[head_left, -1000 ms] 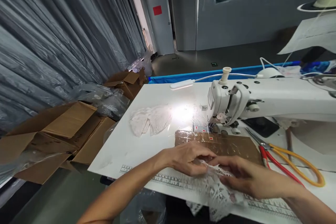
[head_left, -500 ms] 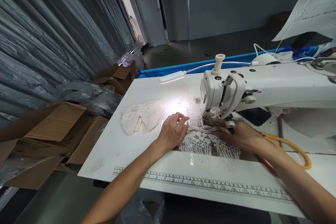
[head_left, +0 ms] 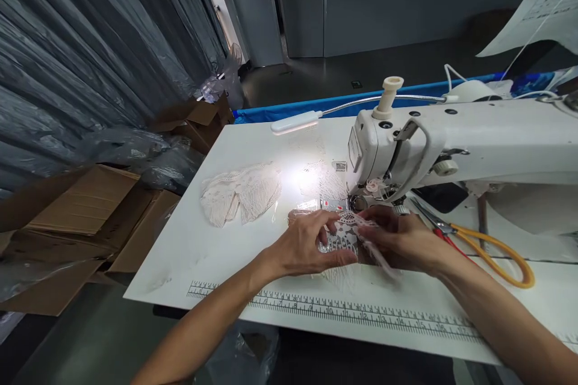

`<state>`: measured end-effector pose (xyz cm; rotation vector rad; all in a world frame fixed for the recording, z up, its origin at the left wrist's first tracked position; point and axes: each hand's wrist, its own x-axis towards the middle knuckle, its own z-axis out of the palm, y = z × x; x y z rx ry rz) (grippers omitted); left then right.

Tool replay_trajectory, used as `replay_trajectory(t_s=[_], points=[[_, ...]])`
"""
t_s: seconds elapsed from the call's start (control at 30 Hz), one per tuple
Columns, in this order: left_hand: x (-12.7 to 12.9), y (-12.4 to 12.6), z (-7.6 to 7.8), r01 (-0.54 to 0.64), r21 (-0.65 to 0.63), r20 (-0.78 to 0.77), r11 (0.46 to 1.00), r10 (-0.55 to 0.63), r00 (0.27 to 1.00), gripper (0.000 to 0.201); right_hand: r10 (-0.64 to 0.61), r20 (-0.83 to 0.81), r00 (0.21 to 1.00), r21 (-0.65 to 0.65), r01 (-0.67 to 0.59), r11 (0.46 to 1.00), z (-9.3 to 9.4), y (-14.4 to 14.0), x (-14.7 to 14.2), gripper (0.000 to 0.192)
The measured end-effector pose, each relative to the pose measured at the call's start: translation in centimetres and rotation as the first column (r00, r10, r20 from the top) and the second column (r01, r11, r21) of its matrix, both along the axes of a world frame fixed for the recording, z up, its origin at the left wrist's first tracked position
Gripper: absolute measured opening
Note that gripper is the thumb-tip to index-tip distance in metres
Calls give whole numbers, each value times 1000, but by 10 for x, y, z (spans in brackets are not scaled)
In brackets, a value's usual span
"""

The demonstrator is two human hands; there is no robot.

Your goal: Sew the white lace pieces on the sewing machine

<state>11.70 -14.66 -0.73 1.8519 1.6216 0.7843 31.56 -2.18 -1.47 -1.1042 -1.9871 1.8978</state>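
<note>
Both hands gripped the white openwork lace piece (head_left: 344,236) on the white desk (head_left: 253,150), just before the white sewing machine's (head_left: 451,144) needle: left hand (head_left: 303,246) pinching one edge, right hand (head_left: 397,239) the other. Fingers so near risked a needle prick; flimsy lace could bunch.

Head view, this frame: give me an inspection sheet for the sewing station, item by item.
Surface: white table, printed ruler along the near edge.
Job's things: white lace piece just in front of the sewing machine needle area, on a brown sheet.
Clutter: stack of lace pieces at left; scissors with yellow and red handles at right.
Grippers: left hand and right hand both pinch the lace piece.
Cables: gooseneck lamp, lit; white cord behind the machine.
Surroundings: cardboard boxes, plastic bags, grey curtain, blue edge beyond the table.
</note>
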Motion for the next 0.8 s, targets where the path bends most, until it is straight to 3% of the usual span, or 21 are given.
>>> replay_trajectory(t_s=[0.07,0.1,0.17,0.23,0.3,0.37,0.43,0.5,0.53,0.63,0.8], points=[[2,-3,5,-45,-172,145,984,70,987,82,59,-79,995,-158,-71,985,6,-10,-9,60],[2,-4,7,-88,-230,155,969,125,980,87,102,-88,991,-167,-115,979,7,-12,-11,59],[3,-7,9,-200,-272,101,941,235,967,83,161,-33,986,-8,-162,987,5,-10,-10,48],[3,-8,10,-259,-264,66,929,286,956,67,131,74,989,291,-147,945,1,-3,-6,36],[2,-8,9,-256,-266,66,929,282,957,55,115,119,986,563,-163,810,-4,2,-1,30],[1,-6,8,-257,-271,62,928,283,957,54,214,118,970,736,-230,636,-10,3,2,31],[2,-5,6,-291,-261,44,920,312,949,59,315,130,940,845,-271,461,-16,1,2,33],[2,-3,4,-333,-244,23,911,349,937,66,301,162,940,915,-258,311,-23,0,1,35],[2,-2,3,-346,-240,17,907,360,933,69,267,169,949,935,-240,262,-28,0,1,35],[0,0,2,-339,-263,24,903,357,934,68,217,160,963,951,-209,225,-38,1,2,37],[-3,1,3,-328,-253,-3,910,338,941,55,206,154,966,937,-209,280,-39,1,5,41]])
